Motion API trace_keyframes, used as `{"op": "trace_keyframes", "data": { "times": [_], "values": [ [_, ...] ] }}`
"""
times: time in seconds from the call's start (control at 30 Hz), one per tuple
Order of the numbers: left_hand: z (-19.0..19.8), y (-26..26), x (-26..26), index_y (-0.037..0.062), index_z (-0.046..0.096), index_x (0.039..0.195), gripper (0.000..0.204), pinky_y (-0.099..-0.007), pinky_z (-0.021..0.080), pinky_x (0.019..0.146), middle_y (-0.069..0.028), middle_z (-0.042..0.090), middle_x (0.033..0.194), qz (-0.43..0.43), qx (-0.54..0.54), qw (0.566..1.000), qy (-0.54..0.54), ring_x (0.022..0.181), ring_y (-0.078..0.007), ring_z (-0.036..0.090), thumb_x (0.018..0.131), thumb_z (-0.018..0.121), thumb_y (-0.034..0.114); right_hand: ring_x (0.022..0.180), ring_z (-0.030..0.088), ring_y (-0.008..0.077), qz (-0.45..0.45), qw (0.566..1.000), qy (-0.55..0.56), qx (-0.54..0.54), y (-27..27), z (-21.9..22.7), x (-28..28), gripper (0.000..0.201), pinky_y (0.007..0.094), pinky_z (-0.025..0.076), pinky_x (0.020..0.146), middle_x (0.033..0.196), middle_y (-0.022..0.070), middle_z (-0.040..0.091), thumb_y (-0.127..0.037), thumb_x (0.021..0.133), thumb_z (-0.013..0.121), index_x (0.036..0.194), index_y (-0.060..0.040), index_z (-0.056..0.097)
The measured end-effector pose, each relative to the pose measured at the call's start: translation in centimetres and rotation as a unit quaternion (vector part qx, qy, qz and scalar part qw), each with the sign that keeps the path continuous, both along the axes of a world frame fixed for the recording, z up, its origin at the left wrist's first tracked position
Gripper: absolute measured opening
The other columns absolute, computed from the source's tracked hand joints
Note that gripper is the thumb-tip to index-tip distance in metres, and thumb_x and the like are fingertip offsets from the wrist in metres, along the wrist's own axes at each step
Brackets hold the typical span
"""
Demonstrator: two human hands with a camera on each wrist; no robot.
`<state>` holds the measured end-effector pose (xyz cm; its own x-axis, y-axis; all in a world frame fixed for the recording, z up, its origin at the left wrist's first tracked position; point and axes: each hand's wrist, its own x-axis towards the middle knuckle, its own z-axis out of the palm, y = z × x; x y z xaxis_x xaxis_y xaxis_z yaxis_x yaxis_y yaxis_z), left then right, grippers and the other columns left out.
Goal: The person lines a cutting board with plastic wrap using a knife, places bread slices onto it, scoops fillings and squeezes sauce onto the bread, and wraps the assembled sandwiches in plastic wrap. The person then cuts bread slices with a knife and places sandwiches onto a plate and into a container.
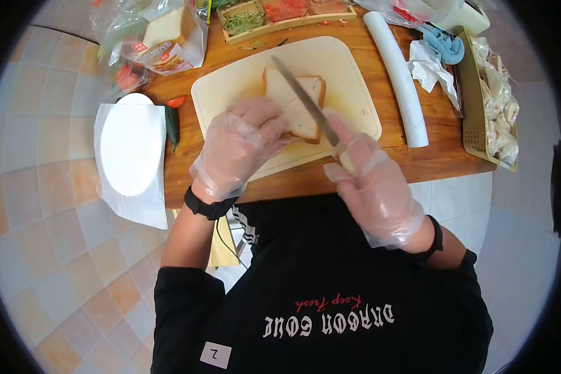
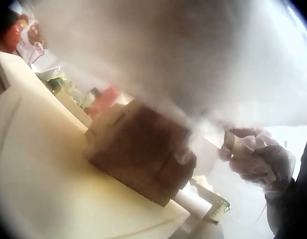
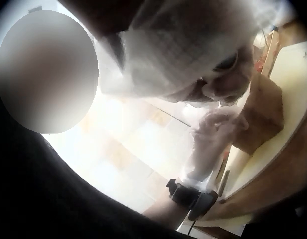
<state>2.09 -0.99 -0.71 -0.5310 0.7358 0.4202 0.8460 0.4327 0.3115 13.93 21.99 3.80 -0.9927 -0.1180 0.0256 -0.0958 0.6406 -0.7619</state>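
Observation:
On the cream cutting board (image 1: 349, 68) lies a thick white-bread sandwich (image 1: 279, 87) with brown crust, a diagonal line across its top. My gloved left hand (image 1: 240, 146) holds it by its near left side, fingers bent against the bread. In the left wrist view, the sandwich (image 2: 143, 154) shows a tall crust side. My gloved right hand (image 1: 377, 187) grips a knife (image 1: 302, 96) by its pale handle. The blade slants over the sandwich, tip pointing away to the left. Its filling is hidden.
Behind the board stands a tray (image 1: 287, 31) of shredded and sliced fillings. Bagged bread (image 1: 168, 28) is at the back left, above a white oval plate (image 1: 131, 149) and a cucumber (image 1: 172, 128). Rightward lie a white roll (image 1: 396, 78) and a basket (image 1: 474, 118) of wrapped food.

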Motion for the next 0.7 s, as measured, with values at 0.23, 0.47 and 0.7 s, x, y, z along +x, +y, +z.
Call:
{"op": "trace_keyframes", "data": {
  "times": [0.23, 0.47, 0.7],
  "values": [
    [-1.5, 0.1, -0.1, 0.0093, 0.071, 0.099, 0.032, -0.0402, 0.058, 0.073, -0.0070, 0.069, 0.106, 0.011, 0.034, 0.999, 0.025, 0.095, -0.0300, 0.070, 0.072, 0.085, 0.013, 0.108, 0.061, 0.0474, -0.015, 0.993, -0.095, 0.063, -1.9, -0.2, 0.1, 0.067, 0.0492, 0.052, 0.090, 0.120, 0.0256, 0.061, -0.005, 0.093, 0.068, 0.155, -0.0082, 0.044],
    [-2.5, -0.1, -0.3, 0.0085, 0.071, 0.099, 0.030, -0.0403, 0.058, 0.074, -0.0072, 0.070, 0.105, 0.008, 0.068, 0.998, 0.007, 0.094, -0.0297, 0.071, 0.072, 0.085, 0.012, 0.101, 0.063, 0.0494, -0.025, 0.994, -0.073, 0.074, -1.9, 0.1, 0.3, 0.065, 0.0505, 0.053, 0.086, 0.116, 0.0260, 0.062, -0.009, 0.093, 0.069, 0.154, -0.0110, 0.046],
    [-2.3, 0.1, -0.3, 0.0082, 0.071, 0.100, 0.030, -0.0412, 0.058, 0.074, -0.0083, 0.070, 0.104, 0.015, 0.075, 0.997, 0.003, 0.093, -0.0312, 0.071, 0.073, 0.085, 0.012, 0.103, 0.063, 0.0501, -0.025, 0.987, -0.125, 0.098, -2.3, 0.1, 0.4, 0.066, 0.0507, 0.053, 0.088, 0.116, 0.0280, 0.064, -0.011, 0.094, 0.069, 0.155, -0.0104, 0.044]
  ]
}}
